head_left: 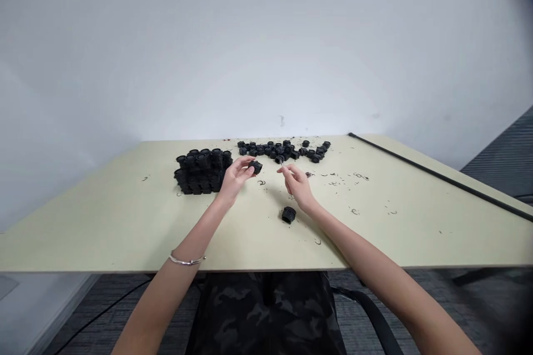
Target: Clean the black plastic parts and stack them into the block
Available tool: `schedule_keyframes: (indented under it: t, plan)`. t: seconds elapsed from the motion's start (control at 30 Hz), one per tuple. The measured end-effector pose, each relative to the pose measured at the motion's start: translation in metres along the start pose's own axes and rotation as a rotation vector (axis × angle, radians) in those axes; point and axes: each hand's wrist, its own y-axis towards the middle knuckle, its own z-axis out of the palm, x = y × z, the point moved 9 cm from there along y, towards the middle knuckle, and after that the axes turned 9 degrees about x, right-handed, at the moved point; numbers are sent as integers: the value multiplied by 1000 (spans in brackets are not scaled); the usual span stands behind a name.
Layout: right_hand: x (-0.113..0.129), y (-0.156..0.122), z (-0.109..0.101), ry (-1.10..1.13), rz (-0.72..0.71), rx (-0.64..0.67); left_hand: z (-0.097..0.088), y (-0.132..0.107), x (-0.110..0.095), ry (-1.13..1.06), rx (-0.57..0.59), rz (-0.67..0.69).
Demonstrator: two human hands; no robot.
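My left hand (236, 176) is raised over the beige table (125, 216) and pinches a small black round plastic part (255, 166) between its fingertips. My right hand (297, 184) hovers just to the right of it with fingers pinched on a thin small tool (284, 169), too small to name. A single black part (288, 214) lies on the table below my right wrist. A neat stacked block of the same black parts (202, 171) stands to the left of my left hand. A loose heap of black parts (283, 150) lies at the far edge.
Small dark shavings (353, 177) are scattered over the table's right half. A black strip (437, 177) runs along the table's right side. A white wall stands behind the table. My lap in camouflage cloth and a chair arm show below the front edge.
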Motion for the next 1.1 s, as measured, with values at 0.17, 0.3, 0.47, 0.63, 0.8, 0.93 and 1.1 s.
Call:
schedule_keyframes:
  t: [0.17,0.3,0.47,0.63,0.8,0.93,1.1]
  plan:
    - [-13,1,5,-33,2,-14,-16,-3,-31,350,-12,103]
    - [-18,2,9,-60,15,0,-38,-4,-54,647,27,182]
    - [-19,2,10,-86,-15,2,-67,3,-66,964,134,196]
    - [-20,2,10,-90,-22,-4,-74,6,-61,1332,253,220]
    - [-16,2,13,-98,-36,4,-74,4,-59,1492,232,288]
    - [-15,2,14,-86,-43,10,-77,3,-56,1568,209,293]
    - [-15,2,14,-83,-43,7,-80,1,-54,1545,198,297]
